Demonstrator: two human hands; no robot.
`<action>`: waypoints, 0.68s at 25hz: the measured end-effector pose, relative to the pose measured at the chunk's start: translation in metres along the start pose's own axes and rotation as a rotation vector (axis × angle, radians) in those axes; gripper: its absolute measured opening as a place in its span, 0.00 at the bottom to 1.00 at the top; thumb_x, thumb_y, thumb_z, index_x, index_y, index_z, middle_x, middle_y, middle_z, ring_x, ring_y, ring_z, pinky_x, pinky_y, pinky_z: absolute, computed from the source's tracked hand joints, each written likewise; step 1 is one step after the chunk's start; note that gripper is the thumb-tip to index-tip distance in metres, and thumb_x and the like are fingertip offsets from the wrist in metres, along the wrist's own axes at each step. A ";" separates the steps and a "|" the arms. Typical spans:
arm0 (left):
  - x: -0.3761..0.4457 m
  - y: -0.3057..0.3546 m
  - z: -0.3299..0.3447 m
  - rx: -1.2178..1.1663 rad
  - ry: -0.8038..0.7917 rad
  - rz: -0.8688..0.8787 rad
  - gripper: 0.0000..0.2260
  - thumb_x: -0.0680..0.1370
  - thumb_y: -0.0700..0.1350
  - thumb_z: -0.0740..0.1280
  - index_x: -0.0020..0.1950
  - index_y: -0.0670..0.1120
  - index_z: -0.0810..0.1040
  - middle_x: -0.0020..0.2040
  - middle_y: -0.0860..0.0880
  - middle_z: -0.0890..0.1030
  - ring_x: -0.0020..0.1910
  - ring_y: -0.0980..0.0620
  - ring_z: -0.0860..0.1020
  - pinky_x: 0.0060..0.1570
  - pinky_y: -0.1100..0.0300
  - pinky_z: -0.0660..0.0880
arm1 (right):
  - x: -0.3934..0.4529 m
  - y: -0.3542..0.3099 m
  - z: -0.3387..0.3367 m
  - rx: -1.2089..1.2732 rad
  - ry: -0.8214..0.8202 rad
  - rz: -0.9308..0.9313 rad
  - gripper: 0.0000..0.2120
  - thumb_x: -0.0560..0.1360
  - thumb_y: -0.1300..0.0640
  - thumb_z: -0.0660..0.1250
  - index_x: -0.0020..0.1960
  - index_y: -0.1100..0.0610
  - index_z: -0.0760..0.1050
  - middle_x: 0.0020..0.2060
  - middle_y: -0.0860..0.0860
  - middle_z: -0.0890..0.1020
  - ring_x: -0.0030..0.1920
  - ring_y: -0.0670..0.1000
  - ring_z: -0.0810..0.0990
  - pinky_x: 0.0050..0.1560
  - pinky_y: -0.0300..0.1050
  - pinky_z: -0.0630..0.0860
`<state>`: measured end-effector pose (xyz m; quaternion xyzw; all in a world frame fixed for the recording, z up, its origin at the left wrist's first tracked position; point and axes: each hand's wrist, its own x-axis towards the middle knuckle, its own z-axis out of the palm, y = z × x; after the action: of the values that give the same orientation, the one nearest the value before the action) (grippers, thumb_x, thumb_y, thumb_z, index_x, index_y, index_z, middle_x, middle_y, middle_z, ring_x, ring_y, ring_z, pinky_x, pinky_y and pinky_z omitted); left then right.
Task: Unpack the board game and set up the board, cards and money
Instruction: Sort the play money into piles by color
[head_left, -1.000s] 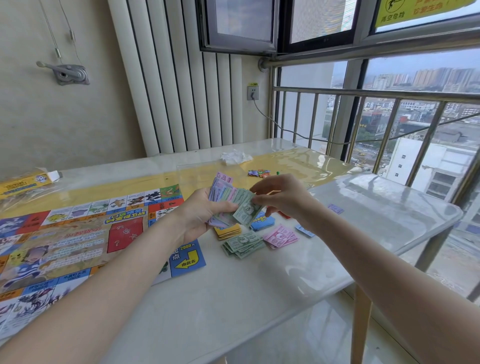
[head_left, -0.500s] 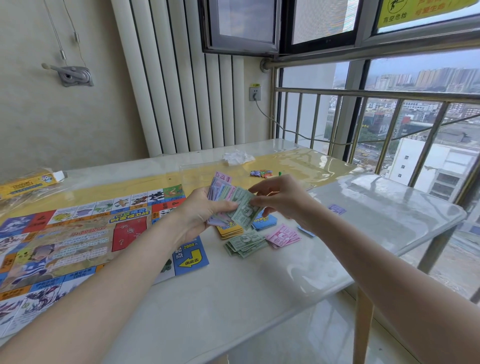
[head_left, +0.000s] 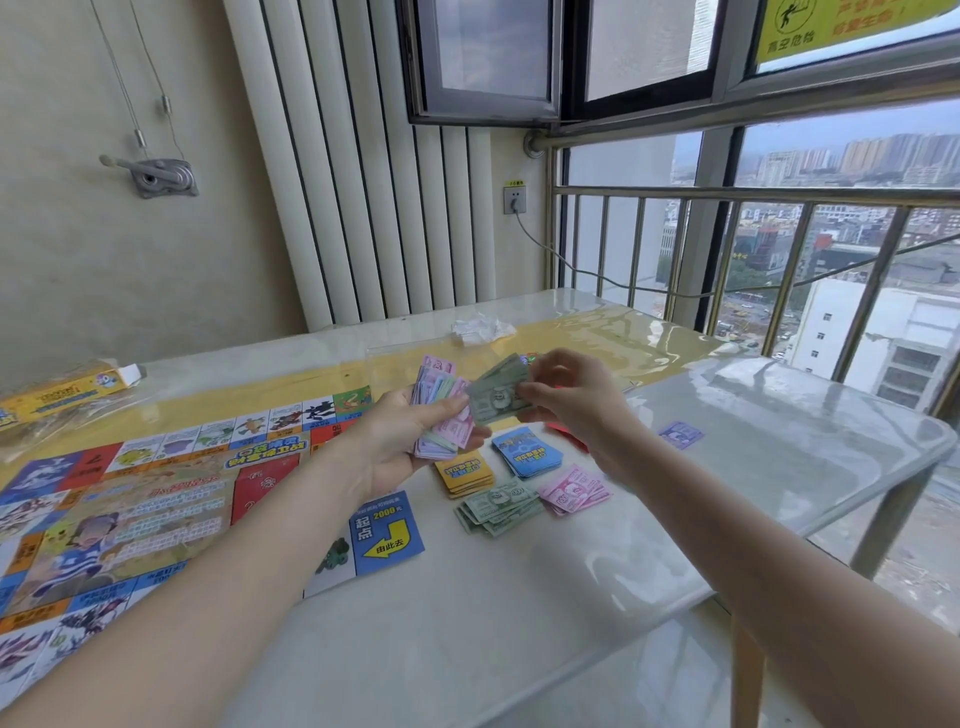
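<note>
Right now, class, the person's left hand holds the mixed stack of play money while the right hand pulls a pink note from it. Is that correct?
Not quite. The head view shows the right hand pinching green notes, not a pink one. The rest stands: the left hand holds the mixed stack of play money, and the right hand draws from it.

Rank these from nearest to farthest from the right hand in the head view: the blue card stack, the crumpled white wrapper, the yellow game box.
1. Blue card stack: on the table just below the right hand.
2. Crumpled white wrapper: behind the hand, toward the radiator.
3. Yellow game box: far across the table, on the left edge.
</note>
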<state>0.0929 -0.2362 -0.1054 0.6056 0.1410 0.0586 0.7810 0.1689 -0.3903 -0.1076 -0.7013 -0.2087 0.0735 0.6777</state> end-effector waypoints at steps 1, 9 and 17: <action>0.000 0.001 0.003 -0.003 0.003 0.006 0.04 0.76 0.33 0.63 0.48 0.40 0.75 0.39 0.41 0.82 0.29 0.48 0.82 0.29 0.57 0.80 | 0.000 0.000 0.001 -0.026 -0.007 -0.028 0.07 0.73 0.70 0.65 0.48 0.60 0.72 0.39 0.55 0.78 0.34 0.50 0.82 0.31 0.36 0.79; 0.004 -0.007 0.003 0.169 0.093 0.101 0.07 0.75 0.31 0.66 0.43 0.43 0.76 0.32 0.48 0.82 0.26 0.55 0.80 0.27 0.64 0.78 | -0.004 0.005 0.006 -0.442 -0.205 -0.135 0.10 0.76 0.67 0.61 0.55 0.56 0.70 0.45 0.55 0.76 0.37 0.57 0.83 0.40 0.50 0.82; -0.007 -0.007 -0.023 0.335 0.018 -0.001 0.05 0.74 0.31 0.65 0.49 0.37 0.76 0.36 0.43 0.84 0.30 0.49 0.82 0.37 0.56 0.80 | -0.017 0.001 -0.004 -0.308 -0.336 0.221 0.08 0.72 0.72 0.65 0.45 0.61 0.75 0.34 0.57 0.78 0.26 0.49 0.79 0.27 0.36 0.76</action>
<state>0.0788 -0.2188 -0.1161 0.7266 0.1562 0.0394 0.6679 0.1554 -0.4003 -0.1116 -0.7926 -0.2492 0.2303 0.5066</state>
